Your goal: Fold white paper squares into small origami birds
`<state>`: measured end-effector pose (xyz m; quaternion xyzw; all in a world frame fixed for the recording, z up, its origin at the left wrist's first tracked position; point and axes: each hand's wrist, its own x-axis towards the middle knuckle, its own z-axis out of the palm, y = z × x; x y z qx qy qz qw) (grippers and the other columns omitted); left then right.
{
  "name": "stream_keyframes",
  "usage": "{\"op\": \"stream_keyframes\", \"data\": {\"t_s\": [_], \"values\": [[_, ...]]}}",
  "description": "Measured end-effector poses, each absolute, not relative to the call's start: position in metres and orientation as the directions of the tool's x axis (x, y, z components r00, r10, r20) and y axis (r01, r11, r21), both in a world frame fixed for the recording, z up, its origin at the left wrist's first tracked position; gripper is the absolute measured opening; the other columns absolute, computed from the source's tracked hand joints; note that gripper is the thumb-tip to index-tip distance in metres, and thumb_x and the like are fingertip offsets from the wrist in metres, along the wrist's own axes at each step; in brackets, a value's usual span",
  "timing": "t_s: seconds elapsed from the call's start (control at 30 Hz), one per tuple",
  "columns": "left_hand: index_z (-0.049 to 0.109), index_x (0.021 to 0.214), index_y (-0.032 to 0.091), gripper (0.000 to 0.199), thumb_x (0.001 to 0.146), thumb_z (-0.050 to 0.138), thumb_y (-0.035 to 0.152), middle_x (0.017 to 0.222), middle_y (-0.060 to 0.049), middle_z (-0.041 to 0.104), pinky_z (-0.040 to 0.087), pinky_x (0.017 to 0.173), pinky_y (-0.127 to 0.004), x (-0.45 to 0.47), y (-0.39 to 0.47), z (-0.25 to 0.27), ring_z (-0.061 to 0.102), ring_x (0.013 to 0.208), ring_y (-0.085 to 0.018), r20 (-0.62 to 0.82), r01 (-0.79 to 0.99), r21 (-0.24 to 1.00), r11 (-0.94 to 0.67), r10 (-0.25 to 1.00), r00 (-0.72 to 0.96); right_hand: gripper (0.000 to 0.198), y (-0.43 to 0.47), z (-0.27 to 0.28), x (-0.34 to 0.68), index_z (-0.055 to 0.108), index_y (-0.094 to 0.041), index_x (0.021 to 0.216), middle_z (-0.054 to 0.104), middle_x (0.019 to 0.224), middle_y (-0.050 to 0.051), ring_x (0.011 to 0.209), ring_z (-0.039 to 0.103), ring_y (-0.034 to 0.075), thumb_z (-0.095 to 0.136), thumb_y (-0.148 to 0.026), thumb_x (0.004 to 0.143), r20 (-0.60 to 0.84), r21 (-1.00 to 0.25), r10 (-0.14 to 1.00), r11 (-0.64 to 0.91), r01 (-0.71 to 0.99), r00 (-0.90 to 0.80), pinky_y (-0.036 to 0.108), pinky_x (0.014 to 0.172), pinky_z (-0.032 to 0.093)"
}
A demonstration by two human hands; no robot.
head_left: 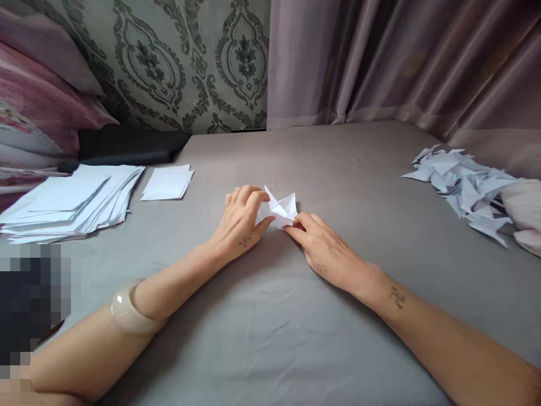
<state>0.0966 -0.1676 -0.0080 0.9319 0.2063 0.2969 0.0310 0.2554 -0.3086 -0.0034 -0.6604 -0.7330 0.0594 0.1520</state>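
Note:
A small white folded paper (283,210), with pointed flaps standing up, is between my two hands above the grey sheet. My left hand (243,217) is at its left side, the index fingertip by the tall upper point and the thumb by the lower edge, so the paper sits between them. At the lower right corner, my right hand (323,242) pinches the folded paper between thumb and fingers. The right fingertips are partly hidden behind the paper's edge and the hand itself.
Large white sheets (71,200) lie stacked at the left, beside a smaller pile of square papers (167,183). A heap of folded paper pieces (462,183) lies at the right near a pale cloth (524,211). A black item (131,145) and a purple curtain (321,62) are behind.

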Motion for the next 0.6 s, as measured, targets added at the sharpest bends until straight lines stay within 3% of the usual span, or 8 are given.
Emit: {"op": "stream_keyframes", "data": {"t_s": [0.07,0.13,0.3,0.6], "values": [[0.059,0.097,0.020,0.014,0.092,0.053,0.031,0.098,-0.006,0.064,0.035,0.080,-0.035,0.095,-0.167,-0.009,0.054,0.089,-0.020,0.506,0.335,0.178,-0.925,0.378,0.775,0.044,-0.308,-0.003,0.256,0.059,-0.023,0.123,0.056,0.106,0.008,0.093,0.049,0.020,0.033,-0.004,0.092,0.141,-0.292,0.987,0.121,0.949,-0.083,0.032,0.076,0.047],[0.062,0.090,0.020,0.017,0.095,0.048,0.027,0.093,-0.004,0.068,0.034,0.080,-0.034,0.095,-0.168,-0.010,0.057,0.084,-0.017,0.470,0.269,0.173,-0.947,0.319,0.823,0.042,-0.308,-0.002,0.257,0.060,-0.023,0.119,0.055,0.105,0.008,0.092,0.049,0.020,0.033,-0.005,0.092,0.134,-0.290,0.987,0.121,0.949,-0.085,0.032,0.075,0.046],[0.066,0.096,0.019,0.022,0.096,0.045,0.025,0.100,-0.004,0.071,0.033,0.084,-0.036,0.094,-0.173,-0.014,0.061,0.087,-0.016,0.425,0.135,0.174,-0.975,0.198,0.883,0.038,-0.307,-0.001,0.257,0.063,-0.023,0.110,0.054,0.102,0.008,0.090,0.048,0.019,0.033,-0.006,0.093,0.098,-0.270,0.992,0.103,0.957,-0.079,0.032,0.074,0.045],[0.069,0.099,0.018,0.027,0.095,0.043,0.023,0.100,-0.006,0.071,0.034,0.088,-0.038,0.092,-0.178,-0.010,0.063,0.088,-0.017,0.355,0.121,0.163,-0.979,0.172,0.919,0.038,-0.313,0.004,0.265,0.064,-0.027,0.115,0.053,0.105,0.008,0.094,0.050,0.019,0.037,-0.012,0.094,0.077,-0.294,0.994,0.093,0.951,-0.074,0.030,0.077,0.046]]}}
